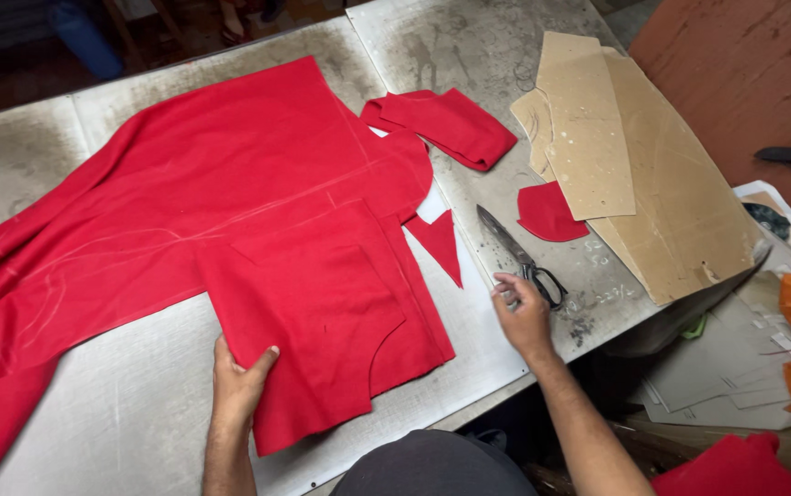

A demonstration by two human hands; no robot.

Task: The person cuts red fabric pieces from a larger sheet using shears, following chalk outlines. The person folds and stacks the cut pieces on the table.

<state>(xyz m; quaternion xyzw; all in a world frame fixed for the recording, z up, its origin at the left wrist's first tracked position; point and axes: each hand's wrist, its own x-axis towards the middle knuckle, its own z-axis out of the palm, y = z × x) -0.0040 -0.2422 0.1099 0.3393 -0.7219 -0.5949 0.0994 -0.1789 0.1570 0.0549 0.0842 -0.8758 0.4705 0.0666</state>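
Nearest the camera, the left hand (pixel 239 377) pinches the lower edge of a cut red fabric panel (pixel 322 321), thumb on top and fingers tucked underneath, so the panel's corner lifts a little off the metal tabletop (pixel 129 404). That panel lies on top of a much larger red cloth (pixel 184 211), which spreads away up and to the left of this hand and covers most of the surface; faint chalk lines run across it.

The right hand (pixel 522 312) rests on the tabletop well apart from the left, fingers loosely curled and holding nothing, its fingertips touching or just beside the black handles of a pair of scissors (pixel 522 259). The scissors lie flat with the blades pointing up and away from the hand.

Between the two hands, a small red triangular offcut (pixel 439 241) lies just off the panel's right edge. Beyond the scissors sits a rounded red scrap (pixel 547 213), partly tucked under a stack of brown cardboard patterns (pixel 652 202) that fills the area to the right of the right hand. Farther off, above both hands, a folded red piece (pixel 446 124) lies by itself. Grey paper sheets (pixel 735 358) sit lower, past the tabletop's right edge.
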